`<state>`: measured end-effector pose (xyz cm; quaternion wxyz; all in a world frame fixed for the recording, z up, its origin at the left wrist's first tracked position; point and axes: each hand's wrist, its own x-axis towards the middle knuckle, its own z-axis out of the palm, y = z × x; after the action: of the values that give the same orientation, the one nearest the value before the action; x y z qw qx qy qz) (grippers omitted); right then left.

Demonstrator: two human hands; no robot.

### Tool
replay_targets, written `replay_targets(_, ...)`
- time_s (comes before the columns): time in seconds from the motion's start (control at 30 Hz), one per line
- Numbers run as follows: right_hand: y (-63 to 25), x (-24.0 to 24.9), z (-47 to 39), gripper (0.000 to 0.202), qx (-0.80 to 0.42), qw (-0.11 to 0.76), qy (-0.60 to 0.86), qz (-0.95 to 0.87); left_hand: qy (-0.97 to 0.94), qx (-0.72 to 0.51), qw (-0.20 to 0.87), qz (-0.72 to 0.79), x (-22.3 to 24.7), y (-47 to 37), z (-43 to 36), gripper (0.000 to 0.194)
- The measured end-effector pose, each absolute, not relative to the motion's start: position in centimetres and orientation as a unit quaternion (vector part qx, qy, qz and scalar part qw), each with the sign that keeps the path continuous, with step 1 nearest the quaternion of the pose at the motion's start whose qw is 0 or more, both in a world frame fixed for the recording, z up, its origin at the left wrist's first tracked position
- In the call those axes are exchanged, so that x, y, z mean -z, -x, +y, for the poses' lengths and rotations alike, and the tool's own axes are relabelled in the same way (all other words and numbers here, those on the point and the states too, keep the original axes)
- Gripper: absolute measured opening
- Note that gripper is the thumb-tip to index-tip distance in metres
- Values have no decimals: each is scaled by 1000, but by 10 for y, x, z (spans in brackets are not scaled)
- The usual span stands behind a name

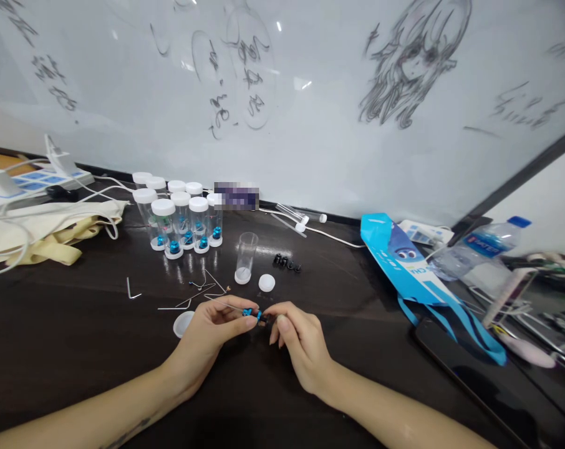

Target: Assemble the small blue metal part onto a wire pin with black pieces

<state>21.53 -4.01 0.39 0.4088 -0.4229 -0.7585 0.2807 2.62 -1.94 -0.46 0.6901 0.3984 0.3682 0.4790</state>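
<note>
Between the thumb and fingers of my left hand point(207, 327) is a small blue metal part point(249, 312) with a black end. A thin wire or rod runs from its left side over my fingers. My right hand point(304, 343) is curled at the black end, its fingertips closed there; part of the piece is hidden by the fingers. Just beyond my hands an uncapped clear tube point(247, 252) stands upright on its white base, with a white cap point(266, 283) beside it. Next to my left hand lie a white round lid point(183, 324) and thin bent wires point(210, 285).
Several capped clear tubes point(180, 218) with blue parts inside stand at the back left. Small black pieces point(286, 263) lie right of the cap. An L-shaped hex key point(131, 290) rests at left. A blue bag point(404, 268) and a water bottle point(486, 246) are at right.
</note>
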Motion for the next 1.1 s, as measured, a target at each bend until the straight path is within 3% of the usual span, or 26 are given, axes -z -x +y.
replay_targets(1.1, -214, -4, -40, 28, -281, 413, 426, -754, -400, -481, 693, 359, 4, -27, -19, 15)
